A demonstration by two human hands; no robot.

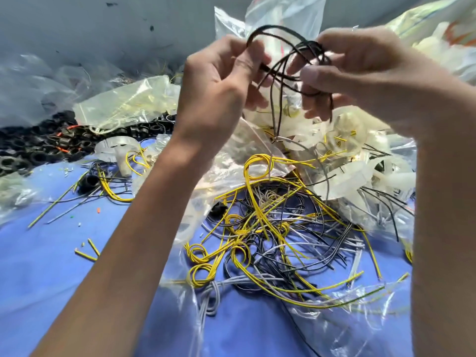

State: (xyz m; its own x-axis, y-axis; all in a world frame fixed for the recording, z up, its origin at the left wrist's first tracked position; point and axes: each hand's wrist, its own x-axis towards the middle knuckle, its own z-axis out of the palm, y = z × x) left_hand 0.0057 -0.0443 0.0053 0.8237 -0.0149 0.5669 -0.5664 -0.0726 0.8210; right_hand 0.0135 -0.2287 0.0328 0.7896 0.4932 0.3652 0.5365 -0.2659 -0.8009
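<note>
You hold the black wires (275,27) up above the tabletop (51,266), between both hands at the far middle. Your left hand (224,76) pinches one side of the loop, its fingers curled round it. Your right hand (365,73) clamps the bunched strands. They look light, springy and slick, so grip where the strands cross, not at the loose tails.

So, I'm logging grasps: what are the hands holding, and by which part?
A coil of black wires, held up between both hands: the left hand pinches the loops' left side, the right hand grips their right side.
</note>
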